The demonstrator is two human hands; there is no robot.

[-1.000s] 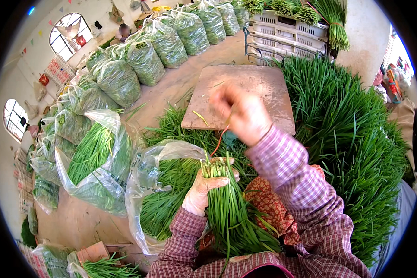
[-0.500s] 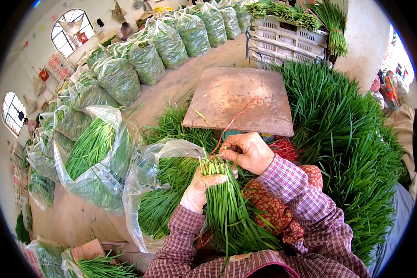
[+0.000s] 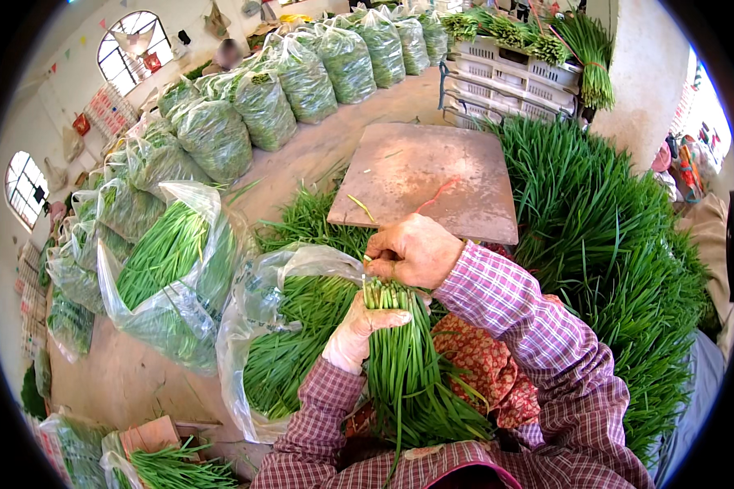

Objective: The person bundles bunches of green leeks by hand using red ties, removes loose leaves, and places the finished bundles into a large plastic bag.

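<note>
Right hand (image 3: 416,251) shifted left — pinched, hold unclear, overlapping strand (image 3: 438,194) — left hand (image 3: 355,330) clasps bunch (image 3: 404,342) beside bag (image 3: 230,367).

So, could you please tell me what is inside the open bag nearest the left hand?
The bag holds long green leaves; they cover its bottom, so anything underneath cannot be seen.

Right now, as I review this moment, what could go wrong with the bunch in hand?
Stalks might slip out: the left hand grips the green bunch near its pale stalk ends, while the long leaves hang spread below.
The ends could be knocked uneven, as the right hand works right above them.
The red strip may slide or snag, since its visible part lies loose on the brown board.
</note>
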